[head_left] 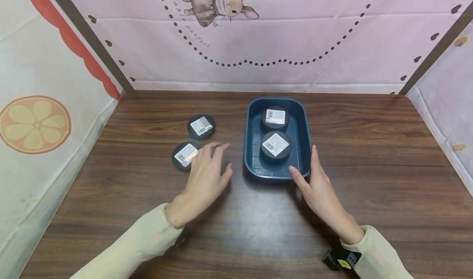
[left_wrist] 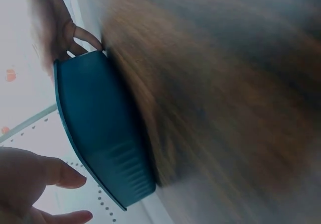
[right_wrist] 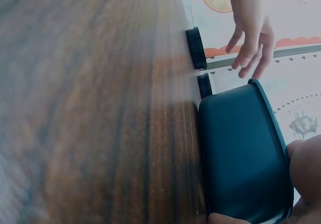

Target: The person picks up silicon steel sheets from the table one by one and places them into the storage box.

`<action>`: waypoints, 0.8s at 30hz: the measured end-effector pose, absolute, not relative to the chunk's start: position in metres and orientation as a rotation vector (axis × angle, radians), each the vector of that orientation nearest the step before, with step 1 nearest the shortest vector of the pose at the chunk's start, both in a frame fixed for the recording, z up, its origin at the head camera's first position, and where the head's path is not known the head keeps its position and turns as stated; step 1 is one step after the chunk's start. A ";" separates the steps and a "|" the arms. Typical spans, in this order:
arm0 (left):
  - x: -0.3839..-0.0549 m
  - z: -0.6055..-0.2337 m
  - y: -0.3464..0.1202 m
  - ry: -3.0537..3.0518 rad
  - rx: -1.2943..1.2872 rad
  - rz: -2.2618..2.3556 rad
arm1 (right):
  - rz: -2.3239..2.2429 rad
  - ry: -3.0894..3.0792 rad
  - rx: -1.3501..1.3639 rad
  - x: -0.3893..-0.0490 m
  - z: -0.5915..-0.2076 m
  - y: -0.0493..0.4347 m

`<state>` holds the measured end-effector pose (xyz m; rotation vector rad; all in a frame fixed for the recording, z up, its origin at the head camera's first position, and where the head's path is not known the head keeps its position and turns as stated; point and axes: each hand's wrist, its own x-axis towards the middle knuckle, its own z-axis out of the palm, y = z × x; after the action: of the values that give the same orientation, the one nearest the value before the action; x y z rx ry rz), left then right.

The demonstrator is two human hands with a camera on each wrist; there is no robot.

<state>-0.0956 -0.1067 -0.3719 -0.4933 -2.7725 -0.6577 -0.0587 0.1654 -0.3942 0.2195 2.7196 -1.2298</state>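
Head view: left hand [head_left: 205, 174], fingers spread and empty, hovers over the nearer black disc [head_left: 182, 155] at nine o'clock of the blue tray [head_left: 253, 147], whose five-o'clock corner the right hand [head_left: 321, 188] pinches. Disc looks stiff, probably light; hold its sides.

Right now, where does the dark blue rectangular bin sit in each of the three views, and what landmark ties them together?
Head: the dark blue rectangular bin stands just right of centre, seen from above.
Left wrist: the bin is left of centre, seen side-on.
Right wrist: the bin is at the lower right, side-on.
Shared landmark: the right hand, holding the bin in all three.
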 end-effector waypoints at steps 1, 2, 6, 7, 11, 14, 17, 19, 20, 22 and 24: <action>-0.095 -0.373 -0.109 -2.777 -0.487 -0.654 | -1.228 2.717 0.222 -0.059 -0.395 0.165; -0.095 -0.373 -0.111 -2.779 -0.480 -0.652 | -1.228 2.715 0.224 -0.060 -0.395 0.165; -0.097 -0.377 -0.121 -2.807 -0.450 -0.638 | -1.227 2.705 0.222 -0.061 -0.395 0.165; -0.097 -0.378 -0.125 -2.810 -0.443 -0.636 | -1.227 2.703 0.222 -0.061 -0.395 0.164; -0.099 -0.382 -0.137 -2.838 -0.414 -0.616 | -1.231 2.704 0.220 -0.061 -0.396 0.164; -0.100 -0.384 -0.145 -2.861 -0.396 -0.608 | -1.234 2.704 0.221 -0.061 -0.396 0.164; -0.100 -0.386 -0.150 -2.888 -0.388 -0.592 | -1.232 2.706 0.221 -0.061 -0.395 0.165; -0.101 -0.387 -0.153 -2.908 -0.388 -0.575 | -1.227 2.709 0.226 -0.060 -0.395 0.165; -0.101 -0.388 -0.155 -2.916 -0.385 -0.567 | -1.226 2.708 0.229 -0.060 -0.394 0.165; -0.102 -0.389 -0.157 -2.929 -0.380 -0.554 | -1.223 2.711 0.232 -0.060 -0.394 0.165; -0.103 -0.391 -0.160 -2.938 -0.372 -0.549 | -1.224 2.714 0.233 -0.060 -0.395 0.165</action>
<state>-0.1033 -0.1600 -0.3913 -0.3716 -2.9383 -0.5495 -0.0602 0.1651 -0.3947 0.2335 2.7143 -1.2235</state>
